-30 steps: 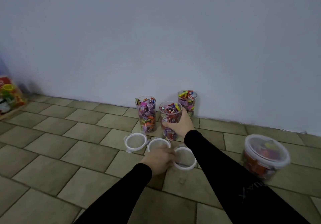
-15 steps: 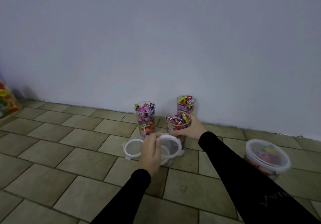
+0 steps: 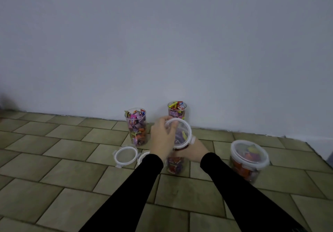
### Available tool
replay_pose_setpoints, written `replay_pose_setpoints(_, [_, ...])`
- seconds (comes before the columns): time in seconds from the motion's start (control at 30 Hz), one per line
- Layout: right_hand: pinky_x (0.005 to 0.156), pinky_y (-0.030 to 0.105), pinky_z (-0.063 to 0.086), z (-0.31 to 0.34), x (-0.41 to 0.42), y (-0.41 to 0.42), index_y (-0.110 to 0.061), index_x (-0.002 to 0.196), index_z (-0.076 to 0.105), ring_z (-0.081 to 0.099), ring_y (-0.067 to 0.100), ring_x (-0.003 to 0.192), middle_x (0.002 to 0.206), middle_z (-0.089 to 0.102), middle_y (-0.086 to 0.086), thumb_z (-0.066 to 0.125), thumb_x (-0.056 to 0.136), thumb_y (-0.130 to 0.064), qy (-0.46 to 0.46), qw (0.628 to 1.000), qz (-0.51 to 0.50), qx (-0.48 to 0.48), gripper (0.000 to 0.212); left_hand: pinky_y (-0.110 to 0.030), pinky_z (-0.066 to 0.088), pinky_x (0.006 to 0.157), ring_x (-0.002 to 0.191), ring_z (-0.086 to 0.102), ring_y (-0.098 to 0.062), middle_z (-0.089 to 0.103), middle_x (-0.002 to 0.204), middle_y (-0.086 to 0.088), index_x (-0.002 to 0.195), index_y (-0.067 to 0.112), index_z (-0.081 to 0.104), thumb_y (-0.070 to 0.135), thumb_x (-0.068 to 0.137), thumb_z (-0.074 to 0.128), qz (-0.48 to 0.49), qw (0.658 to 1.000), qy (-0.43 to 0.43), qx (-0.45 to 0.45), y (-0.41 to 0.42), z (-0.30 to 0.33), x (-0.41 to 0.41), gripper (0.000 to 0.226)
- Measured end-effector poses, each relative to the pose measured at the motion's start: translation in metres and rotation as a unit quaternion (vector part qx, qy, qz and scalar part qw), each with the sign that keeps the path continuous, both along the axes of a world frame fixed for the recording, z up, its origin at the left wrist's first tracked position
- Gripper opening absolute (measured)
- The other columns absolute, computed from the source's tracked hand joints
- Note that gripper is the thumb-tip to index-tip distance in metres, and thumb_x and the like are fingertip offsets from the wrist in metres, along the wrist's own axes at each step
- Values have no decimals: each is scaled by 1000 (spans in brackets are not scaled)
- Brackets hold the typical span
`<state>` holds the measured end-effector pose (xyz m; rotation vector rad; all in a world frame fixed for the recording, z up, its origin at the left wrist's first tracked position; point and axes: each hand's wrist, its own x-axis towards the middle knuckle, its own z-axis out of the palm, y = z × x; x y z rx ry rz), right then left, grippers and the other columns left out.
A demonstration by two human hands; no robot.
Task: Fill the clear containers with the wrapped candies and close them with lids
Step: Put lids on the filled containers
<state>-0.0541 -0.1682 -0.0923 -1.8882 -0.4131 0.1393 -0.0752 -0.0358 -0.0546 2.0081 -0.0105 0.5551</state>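
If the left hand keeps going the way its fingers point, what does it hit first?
The left hand holds a lid at the top of the middle jar. Straight on, toward the wall, it would likely meet the back jar first, though depth is hard to judge.

The person wore long black sleeves on both arms, close-fitting and plain, reaching from the bottom edge of the view up to the wrists. The left sleeve (image 3: pixel 126 192) and the right sleeve (image 3: pixel 239 192) each ended in a snug cuff. Both the left hand (image 3: pixel 162 138) and the right hand (image 3: pixel 196 150) were bare, without gloves.
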Motion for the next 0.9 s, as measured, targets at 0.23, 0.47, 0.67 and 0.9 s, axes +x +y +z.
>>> replay_pose_setpoints(0.23, [92, 21, 49, -1, -9, -1, -21, 124, 60, 63, 0, 104, 113, 69, -11, 87, 61, -23, -26, 999, -14, -29, 69, -31, 46, 85, 94, 57, -21, 62, 112, -12, 104, 10, 64, 33, 94, 57, -14, 990, 138, 26, -2, 9, 19, 25])
replay_pose_setpoints(0.47, [88, 13, 48, 4, -10, -2, -22, 122, 59, 64, -5, 99, 108, 69, -16, 86, 63, -2, -29, 1000, -2, 11, 68, -25, 40, 76, 90, 60, -21, 69, 101, -8, 106, 5, 66, 32, 94, 56, 23, 986, 162, 28, 0, 6, 23, 31])
replay_pose_setpoints(0.67, [89, 14, 48, 2, -13, -2, -25, 124, 58, 62, -4, 104, 112, 68, -16, 88, 60, -5, -20, 999, -8, 28, 74, -29, 44, 75, 88, 65, -28, 70, 87, -12, 89, 1, 71, 31, 94, 53, 11, 978, 200, 61, -1, 8, 31, 35])
replay_pose_setpoints(0.9, [84, 16, 50, 2, -15, -1, -36, 106, 59, 65, 0, 97, 105, 71, -11, 87, 60, -4, -24, 999, -19, 33, 63, -31, 48, 85, 94, 63, -23, 69, 106, -6, 107, 9, 66, 43, 88, 58, 8, 976, 212, 45, 5, 8, 25, 40])
